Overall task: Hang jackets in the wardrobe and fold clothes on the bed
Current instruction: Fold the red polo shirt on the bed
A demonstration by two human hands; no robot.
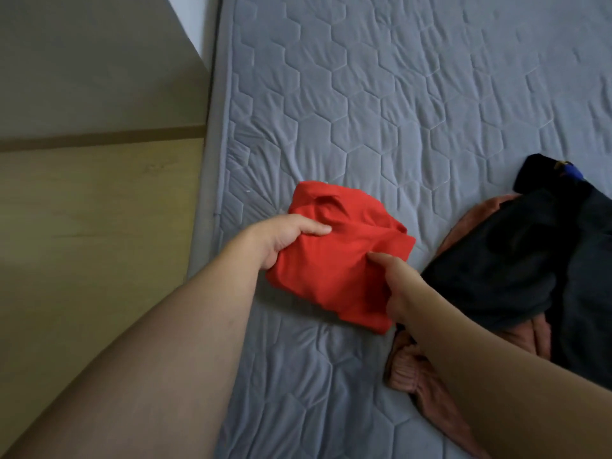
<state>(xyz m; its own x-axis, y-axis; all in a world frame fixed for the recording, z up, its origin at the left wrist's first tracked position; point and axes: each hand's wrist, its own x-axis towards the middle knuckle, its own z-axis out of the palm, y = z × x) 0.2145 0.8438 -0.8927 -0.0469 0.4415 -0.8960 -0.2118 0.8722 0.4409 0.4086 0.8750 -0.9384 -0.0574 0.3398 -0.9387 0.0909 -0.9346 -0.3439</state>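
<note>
Folded red garment (334, 256) lying on grey quilted mattress (397, 94), near its left edge, lower-middle of the bed. Left hand (284, 236) grasping the garment's left side, thumb on top, fingers tucked under the cloth. Right hand (394, 283) gripping the garment's right edge, thumb pressed on top, other fingers hidden below the fabric. Garment bunched into a rough square, creased along the upper side. Just right of it, apart from the red cloth: dark clothes (530, 260) piled over a pinkish-brown garment (414, 369), toward the right edge of the mattress. Small blue item (571, 170) on top of the dark pile, too blurred to identify. Wooden floor (92, 226) beside the mattress's left edge.
</note>
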